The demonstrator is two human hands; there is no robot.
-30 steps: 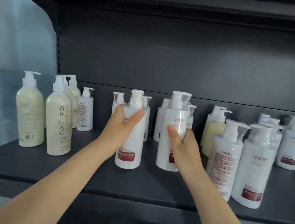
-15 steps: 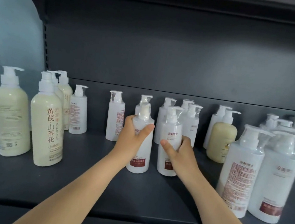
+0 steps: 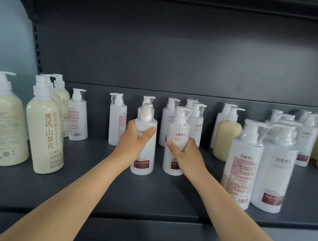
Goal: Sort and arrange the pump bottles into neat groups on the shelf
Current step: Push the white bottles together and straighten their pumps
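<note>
Deeper on the shelf [image 3: 144, 196] now, your left hand [image 3: 134, 139] is gripping one white bottle [image 3: 142, 164], your right hand [image 3: 187, 156] is gripping another; keep labels forward.

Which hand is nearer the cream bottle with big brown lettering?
Left. The left hand is right of the cream bottle, gripping a white bottle; the right hand is farther right.
</note>
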